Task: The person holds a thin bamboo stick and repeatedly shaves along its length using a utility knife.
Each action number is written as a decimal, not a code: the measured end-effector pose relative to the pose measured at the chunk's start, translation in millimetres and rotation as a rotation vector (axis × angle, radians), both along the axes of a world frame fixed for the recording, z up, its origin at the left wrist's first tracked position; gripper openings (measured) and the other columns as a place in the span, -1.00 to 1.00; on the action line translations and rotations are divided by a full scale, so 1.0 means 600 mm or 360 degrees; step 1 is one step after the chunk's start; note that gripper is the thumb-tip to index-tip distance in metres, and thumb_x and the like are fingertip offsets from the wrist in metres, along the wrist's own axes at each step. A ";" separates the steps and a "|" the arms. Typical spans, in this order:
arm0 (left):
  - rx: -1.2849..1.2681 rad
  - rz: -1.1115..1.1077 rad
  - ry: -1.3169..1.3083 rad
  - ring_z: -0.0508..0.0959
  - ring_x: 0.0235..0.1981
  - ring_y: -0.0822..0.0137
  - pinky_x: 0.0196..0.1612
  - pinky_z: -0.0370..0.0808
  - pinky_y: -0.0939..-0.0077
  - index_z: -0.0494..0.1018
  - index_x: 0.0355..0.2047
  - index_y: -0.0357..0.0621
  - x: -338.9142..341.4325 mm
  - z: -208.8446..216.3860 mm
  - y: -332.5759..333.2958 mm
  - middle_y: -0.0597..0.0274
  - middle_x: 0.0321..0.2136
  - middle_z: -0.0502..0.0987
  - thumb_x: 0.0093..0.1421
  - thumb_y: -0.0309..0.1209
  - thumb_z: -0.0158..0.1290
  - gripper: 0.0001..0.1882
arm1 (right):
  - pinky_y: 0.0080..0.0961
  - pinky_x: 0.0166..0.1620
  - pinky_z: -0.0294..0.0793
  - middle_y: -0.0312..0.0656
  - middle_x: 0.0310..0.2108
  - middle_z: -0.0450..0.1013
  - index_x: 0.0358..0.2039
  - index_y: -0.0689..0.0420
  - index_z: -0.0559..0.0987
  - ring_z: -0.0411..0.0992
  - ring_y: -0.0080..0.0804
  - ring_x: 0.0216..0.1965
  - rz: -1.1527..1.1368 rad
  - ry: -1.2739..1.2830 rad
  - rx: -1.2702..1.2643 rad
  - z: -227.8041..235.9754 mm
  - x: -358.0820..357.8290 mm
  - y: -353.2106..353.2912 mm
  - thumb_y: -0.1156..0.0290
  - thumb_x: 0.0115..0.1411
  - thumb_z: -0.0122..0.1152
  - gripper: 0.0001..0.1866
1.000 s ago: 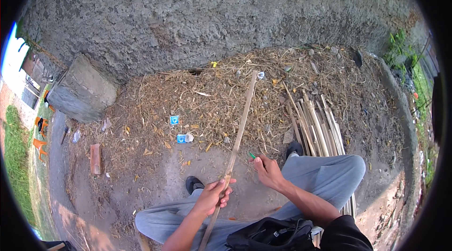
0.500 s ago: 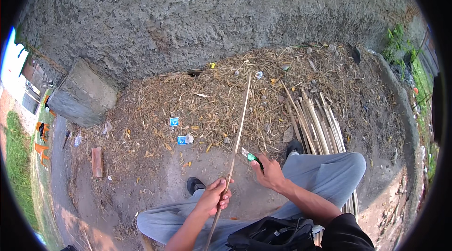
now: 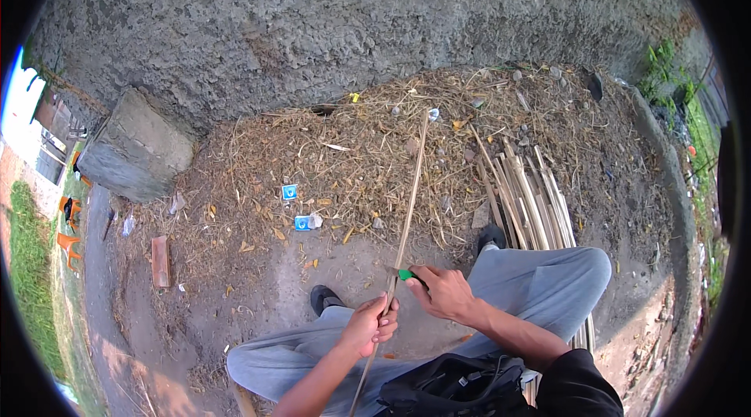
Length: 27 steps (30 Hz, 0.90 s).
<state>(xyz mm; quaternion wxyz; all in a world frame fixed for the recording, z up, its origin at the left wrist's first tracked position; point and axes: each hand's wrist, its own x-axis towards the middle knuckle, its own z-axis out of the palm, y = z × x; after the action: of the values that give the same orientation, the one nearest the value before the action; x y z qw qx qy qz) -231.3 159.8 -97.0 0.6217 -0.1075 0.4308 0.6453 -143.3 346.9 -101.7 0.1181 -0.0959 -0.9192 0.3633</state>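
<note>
A long, thin bamboo strip [image 3: 411, 206] runs from between my legs up and away over the ground. My left hand [image 3: 369, 326] is closed round its lower part. In my right hand [image 3: 443, 293] is a green and black utility knife [image 3: 405, 274], gripped by its handle. The knife's front end lies against the strip, just above my left hand; its blade is mostly hard to make out there. By my right foot lies a bundle of similar bamboo strips [image 3: 536, 198], partly hidden under my right leg.
Dry shavings and leaves [image 3: 360, 159] cover the ground before a rough grey wall [image 3: 336, 18]. A concrete block [image 3: 139, 147] stands at the left, with a brick [image 3: 160, 262] nearer me. Two blue packets [image 3: 303, 223] lie ahead. A black bag [image 3: 450, 390] rests at my lap.
My right hand has moved left, bringing the knife from beside the strip onto it. The strip and my left hand have shifted slightly to the right.
</note>
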 end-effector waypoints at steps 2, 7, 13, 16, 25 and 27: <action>-0.0029 0.0003 0.0019 0.03 -0.77 0.63 -0.75 -0.02 0.68 0.36 -0.16 -0.20 0.003 0.005 0.002 0.49 -0.68 0.10 0.46 -0.13 -0.32 -0.60 | -0.20 -0.54 0.46 -0.07 -0.46 0.53 -0.12 0.12 0.56 0.47 -0.01 -0.60 0.0013 0.0058 -0.0013 0.004 -0.002 0.005 0.28 0.24 0.17 -0.74; -0.0076 -0.0013 0.0044 0.01 -0.78 0.63 -0.76 -0.05 0.67 0.36 -0.27 -0.18 0.001 0.026 0.016 0.50 -0.71 0.08 0.46 -0.11 -0.33 -0.59 | -0.26 -0.61 0.42 -0.13 -0.54 0.52 -0.14 0.11 0.59 0.46 -0.10 -0.65 0.0039 0.0183 0.0010 -0.005 0.004 0.013 0.26 0.17 0.26 -0.72; -0.0145 -0.0059 0.0138 -0.05 -0.78 0.65 -0.76 -0.11 0.65 0.31 -0.31 -0.12 0.011 0.031 0.016 0.52 -0.73 0.03 0.46 -0.11 -0.35 -0.61 | -0.26 -0.65 0.42 -0.21 -0.63 0.46 -0.23 0.08 0.58 0.46 -0.14 -0.69 0.0076 0.0164 0.0183 -0.003 0.010 0.008 0.15 0.14 0.30 -0.70; -0.0183 -0.0061 0.0207 -0.02 -0.78 0.65 -0.74 -0.12 0.66 0.26 -0.36 -0.10 0.016 0.035 0.020 0.51 -0.72 0.06 0.46 -0.09 -0.35 -0.60 | -0.29 -0.64 0.39 -0.24 -0.59 0.48 -0.24 0.03 0.61 0.44 -0.15 -0.68 0.0014 0.0178 0.0125 -0.008 0.012 0.005 0.18 0.10 0.35 -0.72; -0.0294 -0.0280 0.0282 -0.05 -0.78 0.67 -0.75 -0.14 0.66 0.21 -0.39 -0.09 0.040 0.060 0.013 0.51 -0.71 0.04 0.46 -0.08 -0.40 -0.59 | -0.27 -0.61 0.42 -0.17 -0.58 0.52 -0.24 0.09 0.63 0.47 -0.12 -0.65 -0.0363 0.0157 0.0127 -0.009 -0.009 0.053 0.20 0.11 0.34 -0.72; -0.0348 -0.0291 0.0353 -0.03 -0.78 0.67 -0.75 -0.13 0.67 0.21 -0.39 -0.09 0.044 0.056 0.009 0.51 -0.71 0.04 0.46 -0.09 -0.40 -0.59 | -0.25 -0.59 0.44 -0.14 -0.57 0.53 -0.23 0.11 0.63 0.49 -0.10 -0.62 -0.0230 0.0227 0.0142 -0.024 -0.012 0.077 0.21 0.12 0.32 -0.72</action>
<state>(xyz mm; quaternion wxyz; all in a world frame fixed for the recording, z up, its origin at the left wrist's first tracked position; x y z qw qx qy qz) -205.0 165.3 -63.2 0.6112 -0.0629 0.5722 0.5432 -150.5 393.2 -115.9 0.2132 -0.1304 -0.9144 0.3184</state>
